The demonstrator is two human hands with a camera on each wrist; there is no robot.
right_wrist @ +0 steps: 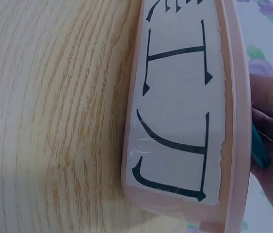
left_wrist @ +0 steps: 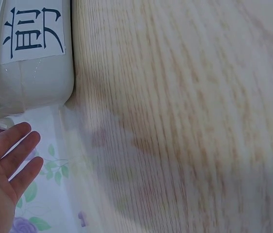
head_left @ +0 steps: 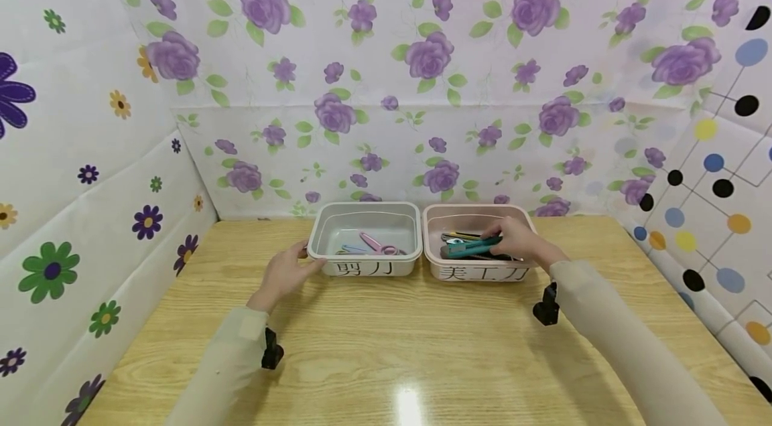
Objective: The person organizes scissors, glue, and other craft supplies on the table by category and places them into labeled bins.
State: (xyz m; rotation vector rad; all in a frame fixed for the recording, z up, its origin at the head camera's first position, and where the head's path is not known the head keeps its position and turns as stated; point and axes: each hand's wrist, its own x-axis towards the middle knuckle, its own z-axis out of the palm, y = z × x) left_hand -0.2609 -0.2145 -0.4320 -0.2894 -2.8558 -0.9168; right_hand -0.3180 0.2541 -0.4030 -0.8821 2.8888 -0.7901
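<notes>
My right hand grips a teal utility knife at the pink bin. More slim cutters lie in that bin, partly covered by the knife and hand. In the right wrist view, the bin's wall hides most of the utility knife. At the grey-white bin, my left hand touches the left front corner. Its thumb lies at the rim and the other fingers are extended, fairly straight. Inside this bin are pink-handled scissors and a light blue item.
Both bins stand side by side near the back of the wooden table. Their fronts carry white labels with black characters. A floral cloth hangs behind, with patterned cloths on the left and right sides.
</notes>
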